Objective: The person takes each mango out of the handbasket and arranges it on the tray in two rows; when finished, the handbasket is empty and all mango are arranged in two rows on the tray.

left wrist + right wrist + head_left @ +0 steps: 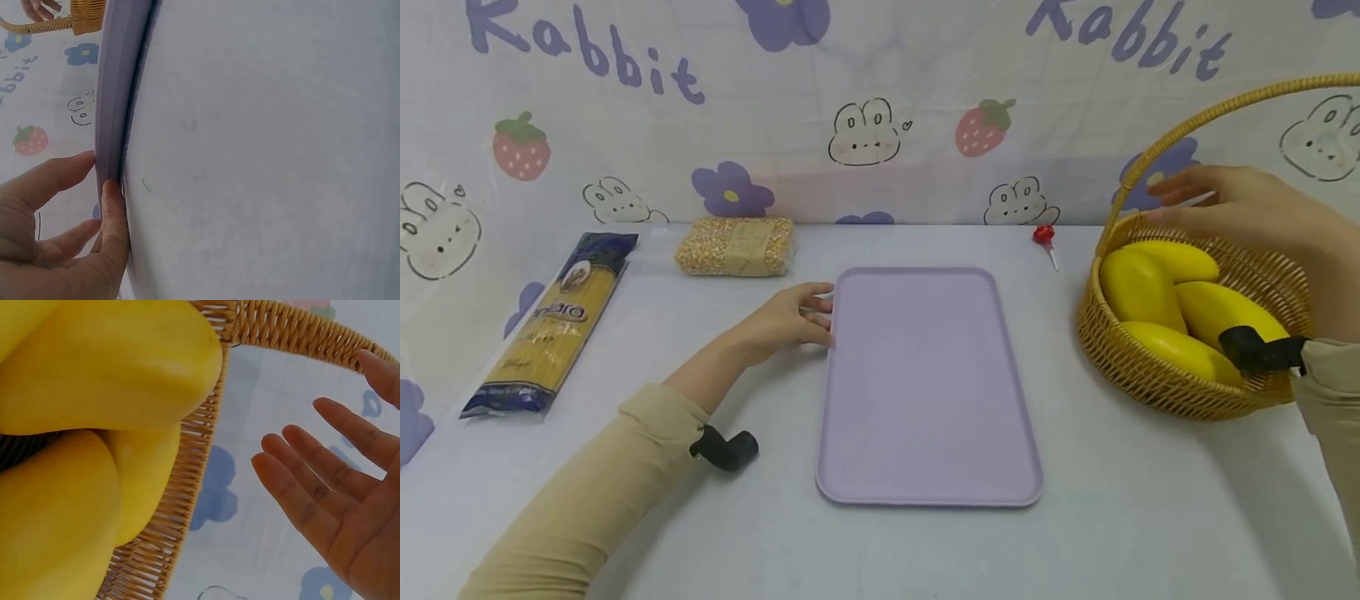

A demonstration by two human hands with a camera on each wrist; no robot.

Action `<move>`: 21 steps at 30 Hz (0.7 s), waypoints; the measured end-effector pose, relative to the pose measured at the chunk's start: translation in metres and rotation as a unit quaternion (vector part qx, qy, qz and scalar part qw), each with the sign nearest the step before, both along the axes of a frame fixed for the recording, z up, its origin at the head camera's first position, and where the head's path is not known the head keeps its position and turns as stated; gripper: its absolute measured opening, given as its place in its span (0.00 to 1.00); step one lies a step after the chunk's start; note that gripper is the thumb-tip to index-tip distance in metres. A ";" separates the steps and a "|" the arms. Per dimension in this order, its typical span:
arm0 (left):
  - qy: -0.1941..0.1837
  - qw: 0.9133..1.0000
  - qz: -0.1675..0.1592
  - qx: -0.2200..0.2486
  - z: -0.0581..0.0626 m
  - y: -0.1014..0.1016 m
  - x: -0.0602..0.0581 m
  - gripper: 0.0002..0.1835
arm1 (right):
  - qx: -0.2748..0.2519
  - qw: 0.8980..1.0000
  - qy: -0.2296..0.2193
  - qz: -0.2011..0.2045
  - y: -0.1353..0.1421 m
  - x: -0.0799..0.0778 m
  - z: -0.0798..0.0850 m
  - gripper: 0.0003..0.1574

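A lilac tray (925, 383) lies flat on the white table. At its left edge, my left hand (793, 321) reaches in with loosely bent fingers. In the left wrist view, fingertips (111, 190) touch the tray's outer rim (119, 81). To the right stands a round wicker basket (1120, 358) holding several large, smooth, yellow mango-like fruits (1138, 283). Over the basket's far side hovers my right hand (1240, 204), near the arched handle (1187, 125). Its fingers spread apart with nothing held, as the right wrist view shows the hand (350, 506) beyond the basket's rim.
A red lollipop (1044, 236) lies behind, between tray and basket. At the back left is a pack of corn kernels (733, 247); a pack of spaghetti (557, 325) lies further left. A printed curtain (865, 75) hangs behind the table.
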State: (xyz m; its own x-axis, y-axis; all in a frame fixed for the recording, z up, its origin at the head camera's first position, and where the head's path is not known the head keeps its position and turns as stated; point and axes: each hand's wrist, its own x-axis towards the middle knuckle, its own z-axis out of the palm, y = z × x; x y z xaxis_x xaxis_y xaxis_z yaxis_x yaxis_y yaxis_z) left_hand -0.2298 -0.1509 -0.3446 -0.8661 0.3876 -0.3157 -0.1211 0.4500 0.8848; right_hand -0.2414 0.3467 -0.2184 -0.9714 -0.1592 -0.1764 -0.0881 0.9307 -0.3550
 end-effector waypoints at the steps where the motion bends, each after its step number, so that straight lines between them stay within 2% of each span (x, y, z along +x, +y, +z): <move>1: -0.002 1.000 0.000 0.002 -0.001 0.000 0.000 0.48 | 0.001 1.000 -0.008 0.003 0.002 -0.003 -0.001 0.49; 8: -0.008 1.000 0.001 0.014 -0.005 -0.001 -0.003 0.48 | -0.017 0.997 -0.062 0.031 0.009 -0.013 -0.006 0.48; 16: -0.013 1.000 0.000 0.020 -0.006 -0.002 -0.002 0.48 | -0.039 0.993 -0.096 0.052 0.019 -0.024 -0.017 0.44; 21: -0.010 1.000 -0.005 0.027 -0.008 -0.002 -0.002 0.48 | -0.060 0.987 -0.134 0.060 0.027 -0.032 -0.025 0.44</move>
State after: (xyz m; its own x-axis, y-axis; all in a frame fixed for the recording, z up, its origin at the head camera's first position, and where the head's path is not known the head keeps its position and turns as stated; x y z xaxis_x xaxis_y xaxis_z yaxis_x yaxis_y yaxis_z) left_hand -0.2315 -0.1525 -0.3521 -0.8556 0.4135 -0.3115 -0.1350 0.4027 0.9053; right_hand -0.2735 0.3737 -0.2433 -0.8654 -0.3060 -0.3967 -0.0839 0.8692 -0.4874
